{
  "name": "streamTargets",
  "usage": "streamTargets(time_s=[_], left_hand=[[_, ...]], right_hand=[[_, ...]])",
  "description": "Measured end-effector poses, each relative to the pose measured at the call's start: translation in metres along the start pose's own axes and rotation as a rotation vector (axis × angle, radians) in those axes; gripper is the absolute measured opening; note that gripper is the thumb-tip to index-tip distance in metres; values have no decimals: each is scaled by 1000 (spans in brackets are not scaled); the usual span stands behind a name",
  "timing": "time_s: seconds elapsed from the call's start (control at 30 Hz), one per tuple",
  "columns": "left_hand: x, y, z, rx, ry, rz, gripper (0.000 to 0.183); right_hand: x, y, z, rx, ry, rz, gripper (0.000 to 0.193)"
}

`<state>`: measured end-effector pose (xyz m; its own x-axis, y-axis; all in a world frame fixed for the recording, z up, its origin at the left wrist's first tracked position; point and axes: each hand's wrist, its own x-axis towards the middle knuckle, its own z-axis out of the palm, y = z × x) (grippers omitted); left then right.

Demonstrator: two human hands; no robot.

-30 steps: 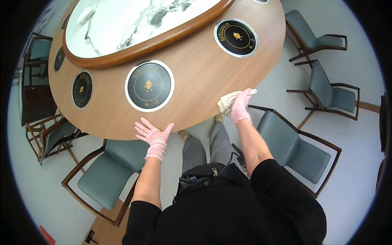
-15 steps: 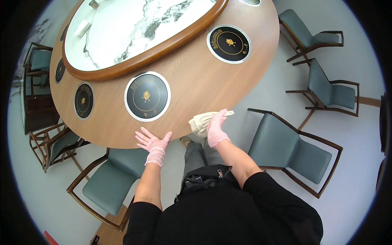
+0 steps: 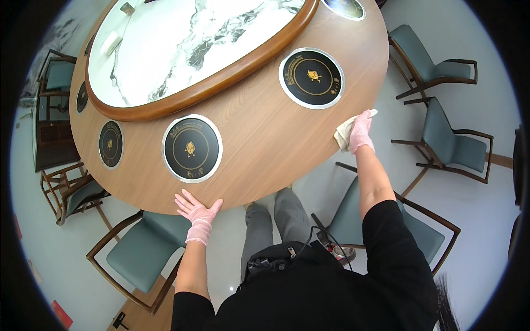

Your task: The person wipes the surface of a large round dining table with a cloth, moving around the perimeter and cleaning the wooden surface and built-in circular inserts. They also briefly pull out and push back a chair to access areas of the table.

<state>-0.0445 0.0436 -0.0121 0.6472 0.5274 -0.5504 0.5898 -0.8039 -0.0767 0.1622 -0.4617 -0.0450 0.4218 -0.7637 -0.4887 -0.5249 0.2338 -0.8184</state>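
Observation:
My right hand (image 3: pixel 362 132), in a thin pink glove, is closed on a cream cloth (image 3: pixel 343 134) at the right edge of the round wooden table (image 3: pixel 259 160). Part of the cloth bunches to the left of the fingers, and a corner sticks out past them. My left hand (image 3: pixel 197 212), gloved the same way, rests on the table's near edge with its fingers spread and nothing in it. Just beyond that hand lies a round black hot plate (image 3: pixel 191 149) with a silver rim, set into the wood. Another hot plate (image 3: pixel 312 78) sits beyond my right hand.
A marble-topped turntable (image 3: pixel 182 55) with a brown wooden rim fills the table's middle. On it are a white box-like item (image 3: pixel 111 43) and a small container (image 3: pixel 127 9). Green chairs stand around, one (image 3: pixel 141 251) near left, another (image 3: pixel 353 215) near right.
My right hand has moved right and away from me along the table edge, taking the cloth with it. My left hand stays spread at the near edge.

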Motion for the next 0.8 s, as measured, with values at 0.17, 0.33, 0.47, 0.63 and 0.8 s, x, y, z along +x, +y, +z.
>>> streamTargets(time_s=[0.17,0.33,0.47,0.63,0.8], left_hand=[[3,-5,7,-39,46,35,148],[1,4,2,-50,-2,34,145],[3,-6,6,-117,25,104,143],[5,-41,10,-205,88,384,130],[28,-102,-2,-147,265,569,120]], right_hand=[[0,23,3,40,17,36,64],[-31,73,4,34,114,34,69],[-104,98,20,82,136,65,68],[-186,126,39,2,212,80,71],[-275,156,60,39,203,161,72]])
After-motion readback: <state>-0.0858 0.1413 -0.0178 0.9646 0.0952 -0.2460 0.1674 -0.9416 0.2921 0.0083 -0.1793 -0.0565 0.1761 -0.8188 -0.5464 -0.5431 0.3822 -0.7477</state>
